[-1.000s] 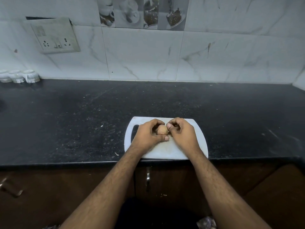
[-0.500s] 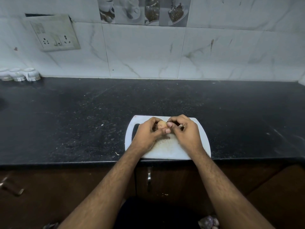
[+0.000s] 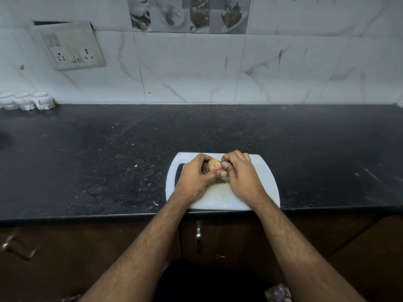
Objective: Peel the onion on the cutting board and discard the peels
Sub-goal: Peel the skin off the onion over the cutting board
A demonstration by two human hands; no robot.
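Wall: white marble-look tiles (image 3: pixel 192 68), grey veins, dark grout lines.
Picture tiles (image 3: pixel 189 14): top centre, cups and food, greyish.
Socket plate (image 3: pixel 72 47): upper left, grimy, tilted, dark gap behind its top edge.
Counter (image 3: pixel 87 153): black speckled stone, crumbs and pale flecks scattered.
Cups (image 3: pixel 26 101): three white ones, far left against the wall.
Cabinets (image 3: pixel 218 240): dark brown wood below the counter, metal handle (image 3: pixel 198 236) at centre.
Light: dim, cool.
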